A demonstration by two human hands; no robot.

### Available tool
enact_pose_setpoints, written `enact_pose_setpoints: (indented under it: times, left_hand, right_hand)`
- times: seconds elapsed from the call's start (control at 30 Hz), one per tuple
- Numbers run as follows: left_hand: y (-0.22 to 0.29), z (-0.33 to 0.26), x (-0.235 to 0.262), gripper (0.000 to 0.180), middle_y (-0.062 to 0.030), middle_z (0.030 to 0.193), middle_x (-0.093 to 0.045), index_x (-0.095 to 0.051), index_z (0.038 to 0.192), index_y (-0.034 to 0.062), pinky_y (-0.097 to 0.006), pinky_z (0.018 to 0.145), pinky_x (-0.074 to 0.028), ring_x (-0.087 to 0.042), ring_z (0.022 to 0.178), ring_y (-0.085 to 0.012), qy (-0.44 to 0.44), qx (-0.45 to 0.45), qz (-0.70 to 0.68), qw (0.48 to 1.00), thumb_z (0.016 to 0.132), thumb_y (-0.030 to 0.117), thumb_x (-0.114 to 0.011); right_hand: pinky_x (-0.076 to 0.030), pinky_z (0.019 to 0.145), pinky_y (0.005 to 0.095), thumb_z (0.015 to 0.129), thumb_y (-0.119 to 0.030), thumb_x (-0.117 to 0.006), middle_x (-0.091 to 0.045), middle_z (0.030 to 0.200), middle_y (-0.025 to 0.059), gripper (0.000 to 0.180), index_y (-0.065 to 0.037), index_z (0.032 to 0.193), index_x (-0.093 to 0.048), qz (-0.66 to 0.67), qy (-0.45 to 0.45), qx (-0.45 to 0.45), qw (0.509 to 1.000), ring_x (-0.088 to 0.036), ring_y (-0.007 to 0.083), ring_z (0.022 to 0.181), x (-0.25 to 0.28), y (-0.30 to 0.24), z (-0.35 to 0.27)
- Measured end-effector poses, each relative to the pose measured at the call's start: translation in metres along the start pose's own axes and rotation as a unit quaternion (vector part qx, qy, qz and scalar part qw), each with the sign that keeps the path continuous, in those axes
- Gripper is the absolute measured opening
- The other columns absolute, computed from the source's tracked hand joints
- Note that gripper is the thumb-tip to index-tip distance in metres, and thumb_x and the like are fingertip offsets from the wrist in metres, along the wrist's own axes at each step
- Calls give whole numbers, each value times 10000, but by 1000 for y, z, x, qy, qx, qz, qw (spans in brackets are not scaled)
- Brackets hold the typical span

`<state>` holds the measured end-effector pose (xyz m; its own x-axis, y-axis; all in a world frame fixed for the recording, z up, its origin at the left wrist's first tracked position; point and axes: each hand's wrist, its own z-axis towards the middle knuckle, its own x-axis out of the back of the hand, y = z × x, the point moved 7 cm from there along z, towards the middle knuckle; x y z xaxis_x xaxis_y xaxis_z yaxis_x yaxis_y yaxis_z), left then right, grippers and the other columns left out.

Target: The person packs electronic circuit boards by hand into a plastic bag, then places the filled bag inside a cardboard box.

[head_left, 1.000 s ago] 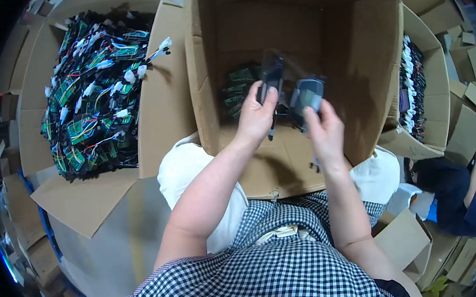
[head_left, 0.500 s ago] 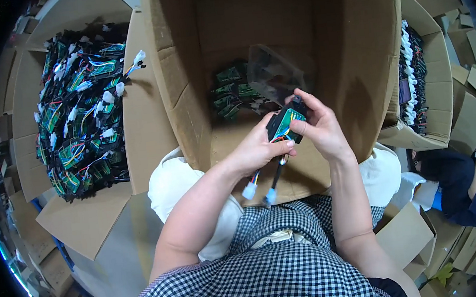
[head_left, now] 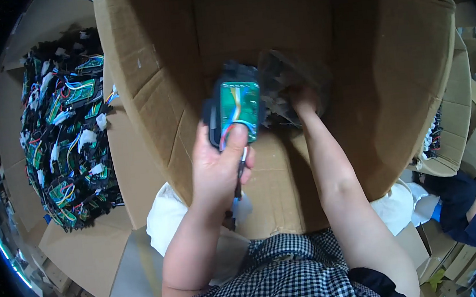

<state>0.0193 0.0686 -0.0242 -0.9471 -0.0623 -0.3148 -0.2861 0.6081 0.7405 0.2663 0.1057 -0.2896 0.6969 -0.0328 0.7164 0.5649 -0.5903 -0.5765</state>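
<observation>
My left hand (head_left: 216, 159) is closed round a green circuit board (head_left: 250, 104) in a black casing, its thumb pressed on the coloured wires. The cable hangs below the fingers. Deep inside the large cardboard box (head_left: 146, 88), my right hand (head_left: 304, 99) reaches to a clear plastic bag (head_left: 282, 70). Its fingers are hidden by the bag and the shadow, so what they hold, if anything, does not show. Behind the held board, the boards lying in the box are mostly covered.
At the left stands an open carton packed with circuit boards (head_left: 72, 156), black casings and white connectors. Another carton (head_left: 451, 105) with white and black parts is at the right. A person (head_left: 460, 198) in dark clothing sits beyond it. Stacked cartons surround us.
Both hands were together on the circuit board. My right hand has let go and moved forward into the box to the bag. My left hand has turned the board upright and shifted left.
</observation>
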Motion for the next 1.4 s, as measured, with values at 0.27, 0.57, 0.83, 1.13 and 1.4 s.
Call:
enact_pose_setpoints:
  times: [0.27,0.57,0.83,1.13,1.4]
  left_hand:
    - [10,6,-1,368,-27,748,-525,-399,1153,78,-184,392,-373,-506,541,-71,2,24,-6,1000,905,266,-595]
    - [5,-3,-7,308,-107,696,-592,-417,1074,82,-205,371,-418,-552,455,-134,-66,-11,-39,997,934,334,-527]
    - [-38,-58,-33,378,-92,949,-600,-421,1163,87,-210,395,-447,-617,619,-150,-249,76,-84,962,912,328,-567]
    - [-60,-147,-36,495,-103,950,-567,-447,1255,90,-178,372,-364,-498,562,-133,-303,82,-204,927,906,433,-522]
    - [-35,-169,-35,388,-47,848,-533,-425,1148,122,-174,378,-354,-514,547,-109,-285,27,-108,952,903,391,-561]
  right_hand:
    - [-500,737,423,782,-250,-640,-677,909,147,209,-84,897,-695,-17,80,-29,996,-642,319,863,-20,14,20]
    - [-437,586,194,803,-18,-671,-656,829,37,155,-10,950,-622,619,-79,1,781,-593,95,692,77,-84,-137]
    - [-437,630,186,800,-11,-675,-609,801,-34,112,-53,893,-628,495,-185,146,836,-524,22,710,153,-122,-235]
    - [-522,717,260,891,-38,-463,-577,651,73,202,-24,1080,-534,709,-420,100,557,-575,179,584,175,-107,-333]
    - [-429,938,370,822,-283,-669,-549,1222,184,588,0,1300,-474,614,-352,363,606,-570,271,1031,252,-108,-343]
